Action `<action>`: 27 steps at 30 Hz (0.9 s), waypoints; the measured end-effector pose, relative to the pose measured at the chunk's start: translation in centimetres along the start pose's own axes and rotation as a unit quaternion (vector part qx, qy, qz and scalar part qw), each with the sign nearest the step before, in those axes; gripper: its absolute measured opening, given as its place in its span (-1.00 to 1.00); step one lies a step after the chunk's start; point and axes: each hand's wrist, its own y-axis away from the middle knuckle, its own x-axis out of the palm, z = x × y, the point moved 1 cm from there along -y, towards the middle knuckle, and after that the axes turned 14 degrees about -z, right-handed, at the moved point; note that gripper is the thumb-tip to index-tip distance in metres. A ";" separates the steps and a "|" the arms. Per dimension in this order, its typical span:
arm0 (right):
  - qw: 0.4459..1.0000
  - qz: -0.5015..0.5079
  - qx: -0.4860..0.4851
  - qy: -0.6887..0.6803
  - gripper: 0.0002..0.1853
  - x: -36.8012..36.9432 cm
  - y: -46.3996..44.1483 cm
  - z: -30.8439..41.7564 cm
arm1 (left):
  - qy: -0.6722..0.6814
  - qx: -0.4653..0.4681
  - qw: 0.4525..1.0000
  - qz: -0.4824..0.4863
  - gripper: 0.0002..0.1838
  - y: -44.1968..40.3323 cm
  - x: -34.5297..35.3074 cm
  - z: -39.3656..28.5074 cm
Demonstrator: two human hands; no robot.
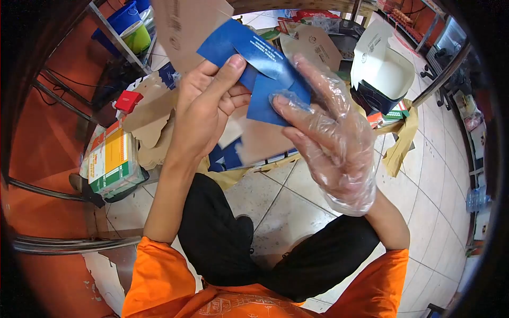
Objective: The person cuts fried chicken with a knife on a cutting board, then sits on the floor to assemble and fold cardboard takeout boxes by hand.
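Upper right, an open box [392, 69] shows its white interior; a blue bucket [123, 24] and green bucket [137, 38] sit upper left. At upper centre, the left hand [204, 103] pinches the white-lettered blue carton [265, 61], flaps overlapping; the gloved right hand's [336, 130] fingers grasp its edge.

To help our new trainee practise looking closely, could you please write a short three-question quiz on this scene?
1. Multiple choice: what covers the right hand?
A) A knitted mitten
B) A clear plastic glove
C) Nothing

2. True or false: the thumb of the left hand lies on the blue card.

3. Fill the gap: the open box at the upper right is dark blue outside and ____ inside.

Key: 1: B; 2: true; 3: white
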 end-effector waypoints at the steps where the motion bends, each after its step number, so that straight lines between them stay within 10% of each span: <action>1: 0.999 -0.044 -0.012 0.005 -0.62 0.6 0.3 -0.3 | -0.008 -0.015 1.000 0.005 -0.76 0.2 0.0 0.0; 27: 0.957 -0.289 -0.010 0.004 -0.72 4.0 1.4 -0.1 | -0.021 0.026 0.999 0.040 -0.58 2.6 2.3 0.3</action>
